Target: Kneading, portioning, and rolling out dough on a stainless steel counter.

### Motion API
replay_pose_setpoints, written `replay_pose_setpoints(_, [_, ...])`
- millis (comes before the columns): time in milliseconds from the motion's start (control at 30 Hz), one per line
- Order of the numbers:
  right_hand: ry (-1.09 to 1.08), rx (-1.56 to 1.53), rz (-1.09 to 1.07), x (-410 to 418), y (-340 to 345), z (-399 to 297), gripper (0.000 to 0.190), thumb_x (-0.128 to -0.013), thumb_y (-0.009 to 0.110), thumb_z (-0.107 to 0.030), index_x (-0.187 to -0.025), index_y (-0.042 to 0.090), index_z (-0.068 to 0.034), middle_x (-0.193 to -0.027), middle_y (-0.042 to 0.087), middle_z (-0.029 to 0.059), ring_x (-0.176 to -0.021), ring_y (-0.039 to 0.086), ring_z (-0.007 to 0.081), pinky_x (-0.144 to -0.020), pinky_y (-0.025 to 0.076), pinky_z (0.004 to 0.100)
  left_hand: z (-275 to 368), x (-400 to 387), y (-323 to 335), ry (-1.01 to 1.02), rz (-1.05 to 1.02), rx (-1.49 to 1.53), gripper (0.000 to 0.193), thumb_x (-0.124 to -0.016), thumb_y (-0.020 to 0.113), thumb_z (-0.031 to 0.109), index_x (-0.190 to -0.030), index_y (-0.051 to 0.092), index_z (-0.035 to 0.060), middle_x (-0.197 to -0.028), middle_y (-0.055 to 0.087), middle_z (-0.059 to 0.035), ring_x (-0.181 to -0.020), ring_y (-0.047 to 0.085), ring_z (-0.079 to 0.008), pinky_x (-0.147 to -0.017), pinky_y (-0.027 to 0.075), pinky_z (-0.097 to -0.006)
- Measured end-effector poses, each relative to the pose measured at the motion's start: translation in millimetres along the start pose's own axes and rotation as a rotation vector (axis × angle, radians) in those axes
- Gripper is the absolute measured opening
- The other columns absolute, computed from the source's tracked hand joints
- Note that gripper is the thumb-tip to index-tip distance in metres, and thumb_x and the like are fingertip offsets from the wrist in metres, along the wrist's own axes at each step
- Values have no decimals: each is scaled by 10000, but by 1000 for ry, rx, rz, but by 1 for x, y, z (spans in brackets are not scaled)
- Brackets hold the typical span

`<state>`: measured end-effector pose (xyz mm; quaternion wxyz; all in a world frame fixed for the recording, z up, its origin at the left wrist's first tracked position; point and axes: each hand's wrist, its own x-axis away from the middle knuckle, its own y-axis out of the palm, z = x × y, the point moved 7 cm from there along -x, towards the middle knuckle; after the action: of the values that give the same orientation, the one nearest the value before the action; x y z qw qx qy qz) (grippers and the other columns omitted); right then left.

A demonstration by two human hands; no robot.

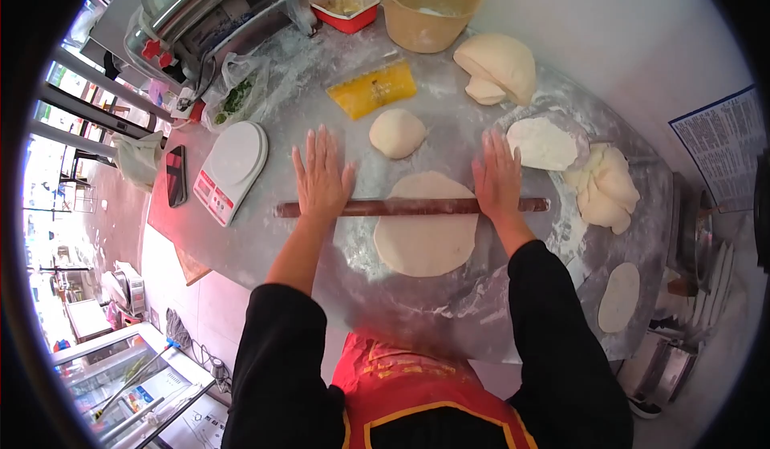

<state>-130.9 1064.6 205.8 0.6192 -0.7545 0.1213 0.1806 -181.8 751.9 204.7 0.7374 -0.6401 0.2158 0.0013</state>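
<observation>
A dark wooden rolling pin point(415, 207) lies crosswise over a flat, rounded sheet of dough point(426, 246) on the metal worktop. My left hand point(320, 178) rests palm down on the pin left of the sheet, fingers stretched forward. Over the pin's right part, at the sheet's right edge, lies my right hand point(498, 177), also flat with straight fingers. Neither hand curls around the wood. Just beyond the sheet sits a round dough ball point(397, 134). A mound of white flour point(543, 143) is close to my right fingers.
Left stand a white kitchen scale point(231, 172), a phone point(176, 176) and a bag of greens point(236, 97). Farther back are a yellow-filled packet point(374, 89), a red-and-white tub point(345, 5) and a beige basin point(428, 10). More dough point(499, 67), folded dough point(604, 187) and a small oval sheet point(619, 297) lie right.
</observation>
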Motion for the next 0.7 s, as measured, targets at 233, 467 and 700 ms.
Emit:
replay_pose_setpoints(233, [65,-173,-267,186,-61,-38,636,-906,570,-245,-1453,329,-29,-1442,419,209,-1334,399,376,-1123,207,590,31,185,-42,32,-146,247,628,-894,567,315,-1414,410,-1,-1484,395,-188,-1394,337,-354,-1147,202,-542])
replay_pose_setpoints(467, [112,-89,-157,110,-47,-23,518,-940,537,-244,-1385,414,-9,-1412,458,192,-1306,424,368,-1109,239,573,17,116,-24,67,-155,109,609,-908,574,333,-1395,428,-3,-1459,414,-215,-1372,358,-364,-1137,227,-528])
replay_pose_setpoints(700, [39,-191,-321,188,-58,-39,545,-897,596,-264,-1347,452,7,-1367,476,229,-1243,458,391,-1046,341,527,35,211,-59,213,-272,316,513,-736,732,223,-1191,558,65,-1163,574,-130,-1073,544,-324,-922,418,-453])
